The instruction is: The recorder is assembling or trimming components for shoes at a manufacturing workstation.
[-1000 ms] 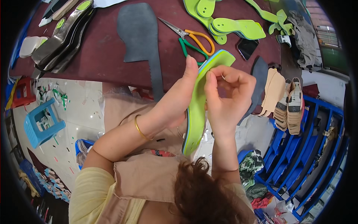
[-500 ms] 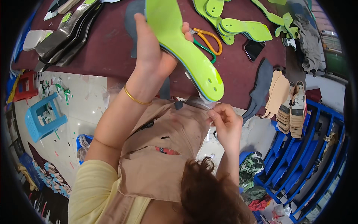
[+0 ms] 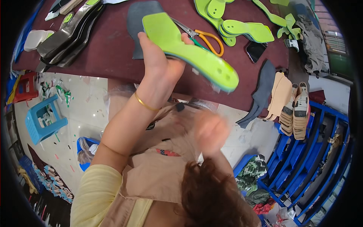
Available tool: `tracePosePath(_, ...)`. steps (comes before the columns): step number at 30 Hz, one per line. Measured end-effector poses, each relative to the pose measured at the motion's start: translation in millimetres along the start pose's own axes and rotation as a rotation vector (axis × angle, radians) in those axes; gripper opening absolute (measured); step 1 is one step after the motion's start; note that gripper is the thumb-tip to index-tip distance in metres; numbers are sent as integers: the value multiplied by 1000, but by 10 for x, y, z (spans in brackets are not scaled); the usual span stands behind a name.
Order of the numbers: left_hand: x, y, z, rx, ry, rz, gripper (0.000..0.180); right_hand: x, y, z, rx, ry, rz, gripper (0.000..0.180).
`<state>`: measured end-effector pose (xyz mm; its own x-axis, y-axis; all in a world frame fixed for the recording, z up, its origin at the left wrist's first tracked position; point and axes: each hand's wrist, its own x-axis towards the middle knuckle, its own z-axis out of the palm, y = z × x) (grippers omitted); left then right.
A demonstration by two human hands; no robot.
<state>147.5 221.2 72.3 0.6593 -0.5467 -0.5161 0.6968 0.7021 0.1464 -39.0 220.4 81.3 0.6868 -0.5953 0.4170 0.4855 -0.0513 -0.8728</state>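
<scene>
In my left hand (image 3: 162, 64) is a lime-green sole-shaped piece (image 3: 189, 53) with holes at one end, held up over the table edge. The fingers wrap beneath it, and the holed end points right. Bits of clear film seem to cling to its lower edge. My right hand (image 3: 212, 131) is smeared by motion in front of my apron, apart from the piece; its fingers cannot be made out. Behind the green piece lie scissors (image 3: 210, 41) with orange and green handles. A dark grey flat sole-shaped sheet (image 3: 138, 22) lies partly hidden behind my left hand.
More green sole pieces (image 3: 247, 31) and a phone (image 3: 256, 51) lie on the dark red table (image 3: 94, 49). Dark pieces (image 3: 70, 36) are stacked at left. Beige soles (image 3: 300, 109) hang over the right edge near a blue rack (image 3: 302, 162). A blue stool (image 3: 45, 119) stands on the floor.
The green piece has dropped lower and swung flatter, its holed end moving right and up. My right hand has left its edge, moving left and down toward my body.
</scene>
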Motion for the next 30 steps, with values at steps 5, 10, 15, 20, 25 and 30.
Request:
tracePosePath(5, -81, 53, 240, 47, 0, 35, 61, -230, 9, -201, -715, -362, 423, 11)
tracePosePath(10, -246, -237, 102, 102, -169, 122, 63, 218, -156, -84, -81, 299, 676, 13)
tracePosePath(15, -407, -481, 193, 11, 62, 165, 65, 362, -82, -74, 89, 487, 536, 18)
tracePosePath(20, -346, -622, 98, 7, -147, 33, 68, 234, -61, -184, 199, 413, 415, 15)
tracePosePath(25, -507, -806, 236, -6, -149, -117, 66, -56, -210, -270, 132, 190, 178, 11)
tracePosePath(30, 37, -684, 305, -84, 91, -60, 58, -624, -208, -584, -676, -125, 36, 19)
